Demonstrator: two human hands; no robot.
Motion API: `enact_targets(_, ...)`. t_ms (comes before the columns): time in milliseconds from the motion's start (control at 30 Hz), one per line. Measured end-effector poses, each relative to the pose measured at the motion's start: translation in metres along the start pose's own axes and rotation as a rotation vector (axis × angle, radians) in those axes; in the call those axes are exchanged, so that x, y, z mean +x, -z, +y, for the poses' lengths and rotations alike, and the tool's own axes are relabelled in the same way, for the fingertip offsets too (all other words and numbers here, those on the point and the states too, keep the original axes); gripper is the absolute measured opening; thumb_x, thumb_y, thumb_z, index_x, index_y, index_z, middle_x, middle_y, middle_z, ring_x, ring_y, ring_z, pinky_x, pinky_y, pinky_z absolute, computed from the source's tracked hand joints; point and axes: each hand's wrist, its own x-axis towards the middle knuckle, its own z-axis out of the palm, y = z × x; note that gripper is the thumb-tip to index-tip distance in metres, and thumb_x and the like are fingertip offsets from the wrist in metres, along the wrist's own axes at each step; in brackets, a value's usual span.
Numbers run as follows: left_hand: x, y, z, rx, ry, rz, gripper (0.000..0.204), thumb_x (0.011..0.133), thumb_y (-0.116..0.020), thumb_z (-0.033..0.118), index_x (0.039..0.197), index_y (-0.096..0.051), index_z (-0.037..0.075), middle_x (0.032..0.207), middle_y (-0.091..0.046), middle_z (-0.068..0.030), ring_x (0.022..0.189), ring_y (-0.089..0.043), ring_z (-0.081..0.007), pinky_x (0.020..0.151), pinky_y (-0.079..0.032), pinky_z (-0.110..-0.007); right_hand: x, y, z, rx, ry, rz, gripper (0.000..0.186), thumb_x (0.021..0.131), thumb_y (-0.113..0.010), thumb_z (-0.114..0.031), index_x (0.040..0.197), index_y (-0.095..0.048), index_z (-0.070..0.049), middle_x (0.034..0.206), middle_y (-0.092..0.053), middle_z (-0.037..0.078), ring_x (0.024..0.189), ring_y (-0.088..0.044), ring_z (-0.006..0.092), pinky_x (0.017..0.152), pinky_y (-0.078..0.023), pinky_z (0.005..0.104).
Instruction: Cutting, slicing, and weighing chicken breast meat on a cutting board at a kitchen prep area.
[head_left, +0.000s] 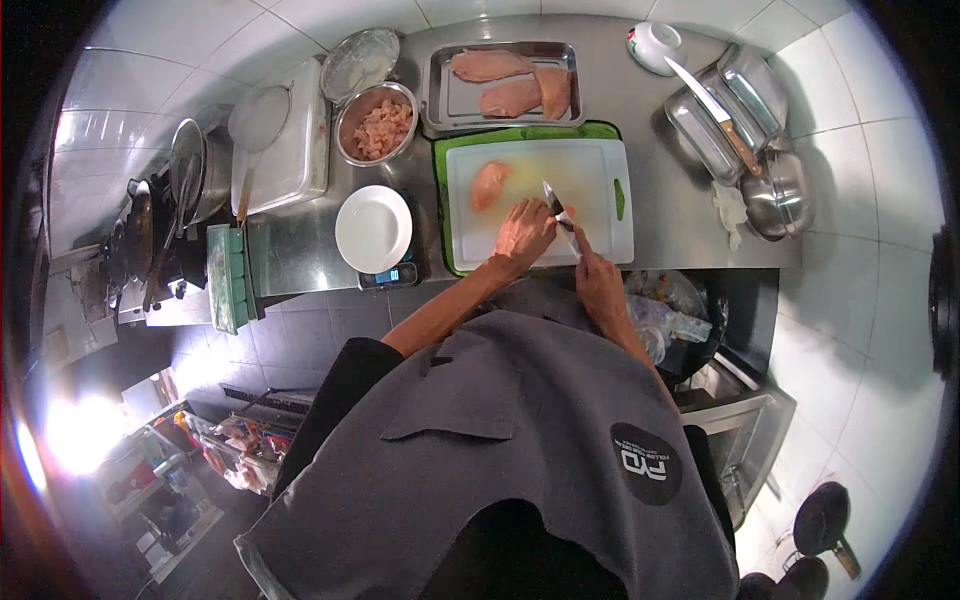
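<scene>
A kitchen knife [556, 207] points away from me over the white cutting board [590, 165], with my right hand [598, 284] closed around its handle. Close to the left of the blade, my left hand [526, 234] has its fingers curled down on a piece of raw chicken, mostly hidden under them. A small pink bit [570, 212] shows just right of the blade. Farther left on the same board lies a raw chicken breast [489, 186], touched by neither hand. Under the white board, a green board [442, 200] shows at the edges.
Behind the boards stands a metal tray [433, 95] with several chicken pieces. To its left is a metal bowl [342, 135] of diced chicken. A white plate [374, 229] rests on a digital scale [392, 276]. Another knife [712, 105] lies across metal containers [690, 125] at right.
</scene>
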Motion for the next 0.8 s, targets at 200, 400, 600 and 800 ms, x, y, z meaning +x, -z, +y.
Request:
enact_targets(200, 0.000, -0.001, 0.003, 0.029, -0.011, 0.008, 0.015, 0.085, -0.065, 0.013, 0.097, -0.061, 0.004, 0.097, -0.058, -0.0120, 0.096, -0.058, -0.0312, 0.085, -0.048, -0.044, -0.011, -0.007, 0.012, -0.143, 0.045, -0.060, 0.078, 0.090, -0.053, -0.001, 0.158, -0.022, -0.022, 0.086, -0.064, 0.019, 0.069, -0.065, 0.0379, 0.064, -0.054, 0.0489)
enact_targets(400, 0.003, -0.007, -0.002, 0.118, -0.080, 0.032, 0.025, 0.083, -0.067, 0.009, 0.108, -0.066, 0.015, 0.093, -0.059, -0.0091, 0.089, -0.059, -0.0290, 0.079, -0.051, -0.042, 0.020, -0.024, 0.016, -0.183, 0.136, -0.031, 0.082, 0.090, -0.052, -0.002, 0.160, -0.013, -0.021, 0.085, -0.063, 0.018, 0.067, -0.064, 0.0362, 0.062, -0.055, 0.0461)
enact_targets(600, 0.006, -0.001, 0.002, 0.165, 0.054, 0.059, 0.023, 0.081, -0.068, 0.020, 0.097, -0.062, 0.005, 0.095, -0.057, -0.0118, 0.093, -0.057, -0.0309, 0.082, -0.048, -0.044, 0.002, -0.022, 0.022, -0.157, 0.165, 0.035, 0.078, 0.091, -0.053, -0.005, 0.159, -0.017, -0.018, 0.080, -0.063, 0.018, 0.066, -0.064, 0.0353, 0.062, -0.054, 0.0470)
enact_targets(800, 0.017, 0.013, -0.006, 0.131, 0.133, 0.149, 0.019, 0.078, -0.065, 0.011, 0.096, -0.061, 0.005, 0.096, -0.058, -0.0137, 0.098, -0.056, -0.0324, 0.086, -0.045, -0.045, -0.010, -0.013, 0.024, -0.127, 0.123, -0.001, 0.069, 0.094, -0.051, -0.005, 0.157, -0.026, -0.016, 0.085, -0.066, 0.023, 0.071, -0.066, 0.0384, 0.066, -0.054, 0.0488)
